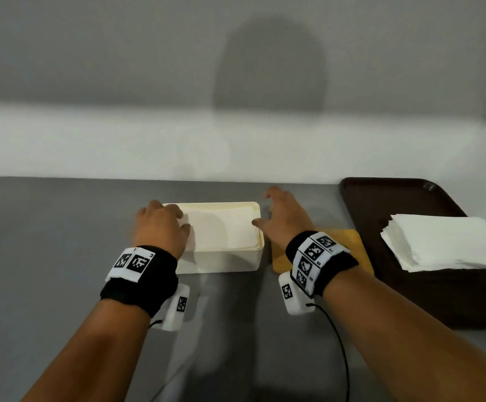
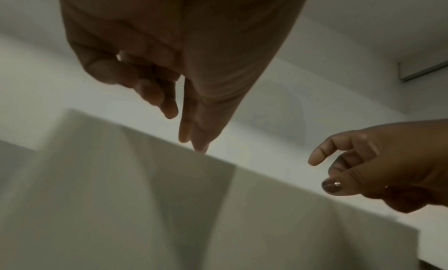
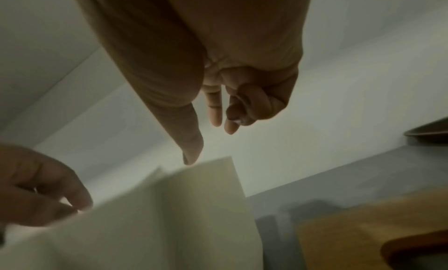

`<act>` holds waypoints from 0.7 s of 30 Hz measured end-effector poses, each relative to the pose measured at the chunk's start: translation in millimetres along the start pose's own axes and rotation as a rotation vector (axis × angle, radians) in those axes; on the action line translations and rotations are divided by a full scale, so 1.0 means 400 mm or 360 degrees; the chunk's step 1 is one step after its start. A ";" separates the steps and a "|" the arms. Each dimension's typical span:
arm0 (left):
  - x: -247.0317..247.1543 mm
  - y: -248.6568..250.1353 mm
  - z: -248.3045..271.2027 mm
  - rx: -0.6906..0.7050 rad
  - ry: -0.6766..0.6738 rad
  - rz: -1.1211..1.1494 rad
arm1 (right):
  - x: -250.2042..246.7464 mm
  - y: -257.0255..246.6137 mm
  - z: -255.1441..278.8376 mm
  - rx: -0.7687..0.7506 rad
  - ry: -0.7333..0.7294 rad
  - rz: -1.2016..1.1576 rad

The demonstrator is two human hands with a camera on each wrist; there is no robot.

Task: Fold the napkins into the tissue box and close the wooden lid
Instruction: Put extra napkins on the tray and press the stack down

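A cream tissue box [image 1: 221, 258] stands mid-table with its top uncovered, and flat white napkins [image 1: 224, 227] lie inside. My left hand [image 1: 175, 220] lies over the box's left end with relaxed fingers on the napkins, holding nothing. In the left wrist view its fingertips [image 2: 200, 147] point down at the box [image 2: 169, 207]. My right hand [image 1: 276, 211] hovers at the box's right end, fingers spread, with its thumb at the rim. The right wrist view shows that thumb [image 3: 192, 155] just above the box's edge [image 3: 194, 197]. The wooden lid [image 1: 352, 245] lies flat right of the box, under my right wrist.
A dark brown tray [image 1: 381, 198] sits at the table's right side and carries a stack of white napkins [image 1: 444, 242]. A white wall runs along the back of the grey table [image 1: 62, 227]. Thin black cables trail from both wrist cameras toward the near edge.
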State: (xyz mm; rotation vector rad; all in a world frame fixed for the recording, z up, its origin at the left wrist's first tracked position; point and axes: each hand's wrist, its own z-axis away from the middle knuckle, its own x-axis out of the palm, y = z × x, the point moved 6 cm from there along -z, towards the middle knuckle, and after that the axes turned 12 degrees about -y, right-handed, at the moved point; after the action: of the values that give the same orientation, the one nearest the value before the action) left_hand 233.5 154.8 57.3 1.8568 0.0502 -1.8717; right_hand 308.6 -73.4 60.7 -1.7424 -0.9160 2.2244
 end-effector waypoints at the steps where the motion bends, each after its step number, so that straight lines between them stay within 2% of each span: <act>1: 0.002 0.039 0.000 0.0055 0.0018 0.0057 | -0.024 0.029 0.008 0.0014 -0.0004 -0.0086; 7: 0.063 0.343 0.002 0.0489 -0.0111 0.0364 | -0.212 0.243 0.072 0.0060 0.0100 -0.0187; 12: 0.170 0.640 0.041 0.0696 -0.0370 0.0598 | -0.389 0.535 0.152 0.0313 0.0261 -0.0178; 16: 0.274 0.830 0.074 0.0723 -0.0535 0.0762 | -0.488 0.770 0.226 0.0689 0.0371 -0.0171; 21: 0.396 0.962 0.094 0.0561 -0.0643 0.0755 | -0.521 0.941 0.280 0.1062 0.0297 -0.0004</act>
State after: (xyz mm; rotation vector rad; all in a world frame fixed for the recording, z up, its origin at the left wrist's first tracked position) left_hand 349.0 -245.6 31.3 1.4754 -0.8288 -1.9409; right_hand 355.3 -514.7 35.9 -1.5643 -0.1003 1.9872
